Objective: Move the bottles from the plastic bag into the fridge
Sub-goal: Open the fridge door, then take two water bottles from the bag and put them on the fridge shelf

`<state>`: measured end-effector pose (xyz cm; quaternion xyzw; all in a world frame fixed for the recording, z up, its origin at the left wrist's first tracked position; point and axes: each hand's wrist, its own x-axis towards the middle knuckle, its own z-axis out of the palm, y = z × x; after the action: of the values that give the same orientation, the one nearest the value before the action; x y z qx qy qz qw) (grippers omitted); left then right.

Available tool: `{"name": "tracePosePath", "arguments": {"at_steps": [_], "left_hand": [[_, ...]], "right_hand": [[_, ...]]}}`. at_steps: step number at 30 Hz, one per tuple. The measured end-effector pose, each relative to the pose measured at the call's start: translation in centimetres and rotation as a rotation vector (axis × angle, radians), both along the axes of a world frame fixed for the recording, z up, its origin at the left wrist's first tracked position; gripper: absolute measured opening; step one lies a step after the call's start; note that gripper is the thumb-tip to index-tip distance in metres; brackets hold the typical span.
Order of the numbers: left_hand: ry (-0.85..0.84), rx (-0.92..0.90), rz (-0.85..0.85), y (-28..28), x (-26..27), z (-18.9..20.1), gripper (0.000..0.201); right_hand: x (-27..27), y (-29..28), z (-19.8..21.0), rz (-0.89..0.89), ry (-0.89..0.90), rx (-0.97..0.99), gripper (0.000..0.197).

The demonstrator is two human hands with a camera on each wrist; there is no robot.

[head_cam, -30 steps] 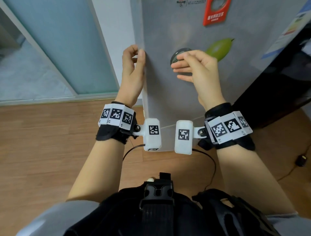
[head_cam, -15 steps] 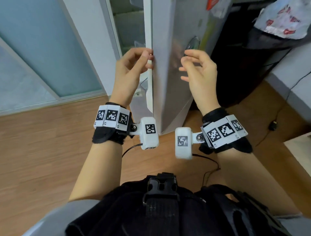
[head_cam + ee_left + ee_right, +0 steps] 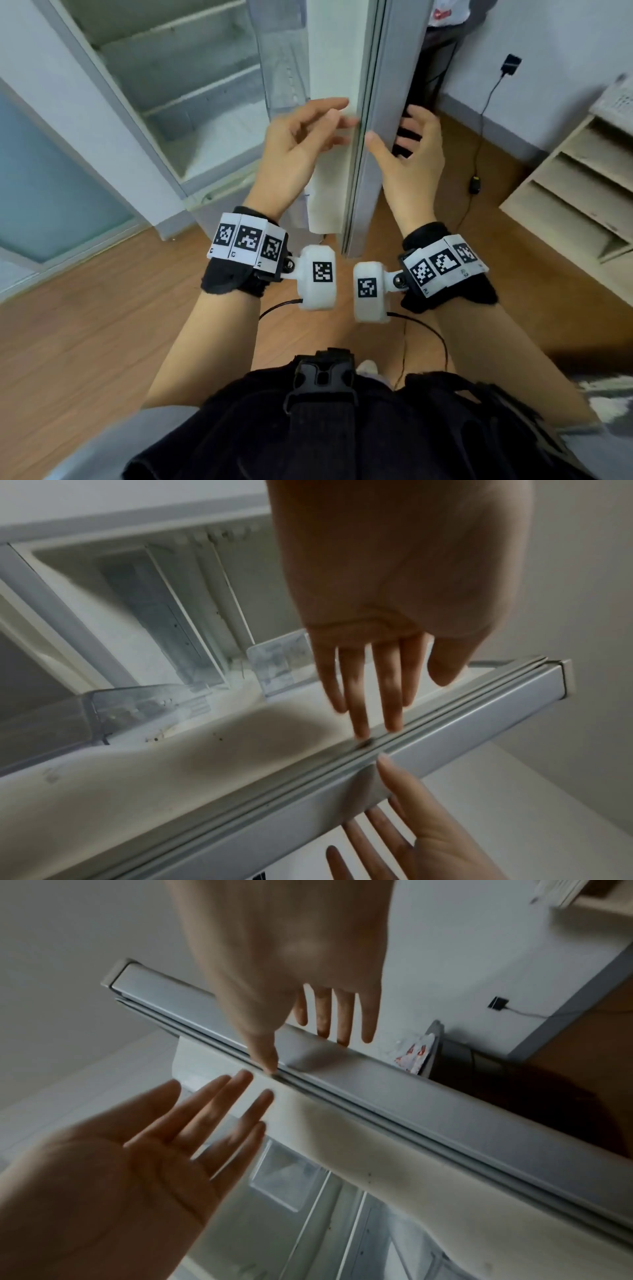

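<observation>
The fridge [image 3: 191, 85] stands open, its white shelves bare. Its grey door [image 3: 371, 102] is seen edge-on between my hands. My left hand [image 3: 329, 120] is on the door's inner side, fingers straight, two fingertips [image 3: 363, 731] touching the seal. On the outer side is my right hand [image 3: 404, 137], fingers spread, with its thumb [image 3: 267, 1058] on the door's edge [image 3: 377, 1085]. Neither hand holds anything. The white plastic bag [image 3: 445, 12] with red print lies on something dark behind the door and also shows as the bag [image 3: 414, 1053] in the right wrist view. No bottle is visible.
Clear door bins [image 3: 137, 707] line the door's inner side. A beige shelf unit [image 3: 575, 185] stands at the right. A black cable [image 3: 479, 137] runs from a wall socket down to the wooden floor [image 3: 85, 325]. A frosted glass panel [image 3: 41, 178] is at the left.
The fridge door has swung open to the right, and the shelves now show. My left hand has let go of the door edge and straightened its fingers. My right hand has spread open.
</observation>
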<state>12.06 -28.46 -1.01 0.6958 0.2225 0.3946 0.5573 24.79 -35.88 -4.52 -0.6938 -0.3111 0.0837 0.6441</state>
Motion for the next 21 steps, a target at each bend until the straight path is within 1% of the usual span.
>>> {"name": "tracePosePath", "arguments": {"at_steps": [2,3,4,5,6,8,10,13,15,17,19,21], "left_hand": [[-0.11,0.044,0.251,0.2,1.9,-0.9,0.022],[-0.11,0.099,0.415,0.5,2.8,-1.5,0.02],[-0.076,0.164,0.56,0.7,3.7,-2.2,0.019],[-0.027,0.225,0.655,0.9,4.7,-3.1,0.02],[0.021,0.269,0.694,1.1,5.8,-3.9,0.023],[0.057,0.274,0.669,1.2,8.7,-5.4,0.029],[0.037,0.234,0.666,0.5,11.9,-5.9,0.032],[-0.104,0.177,0.73,-0.6,15.5,-6.3,0.035],[-0.135,0.187,0.721,-0.8,17.3,-6.4,0.031],[-0.111,0.263,0.683,-1.0,19.4,-6.5,0.024],[-0.058,0.399,0.669,-1.1,21.8,-6.5,0.022],[-0.025,0.535,0.618,-0.7,24.0,-6.5,0.023]], "right_hand": [[2.5,-1.1,-0.2,-0.076,0.006,0.008,0.051],[3.7,-1.5,-0.2,-0.098,0.015,0.015,0.049],[4.8,-2.0,-0.3,-0.109,0.022,0.022,0.049],[5.9,-2.4,-0.3,-0.108,0.023,0.029,0.049],[7.0,-2.7,-0.2,-0.096,0.022,0.03,0.05],[9.1,-3.3,-0.1,-0.051,0.022,0.014,0.053],[11.3,-3.8,0.0,-0.012,0.016,-0.016,0.054],[15.1,-4.4,-0.3,-0.007,0.002,-0.043,0.052],[17.4,-4.7,-0.5,-0.018,0.006,-0.044,0.049],[19.5,-4.8,-0.9,-0.003,0.037,-0.042,0.047],[21.6,-4.5,-1.2,0.024,0.072,-0.049,0.048],[23.5,-4.0,-1.4,0.043,0.092,-0.05,0.05]]}}
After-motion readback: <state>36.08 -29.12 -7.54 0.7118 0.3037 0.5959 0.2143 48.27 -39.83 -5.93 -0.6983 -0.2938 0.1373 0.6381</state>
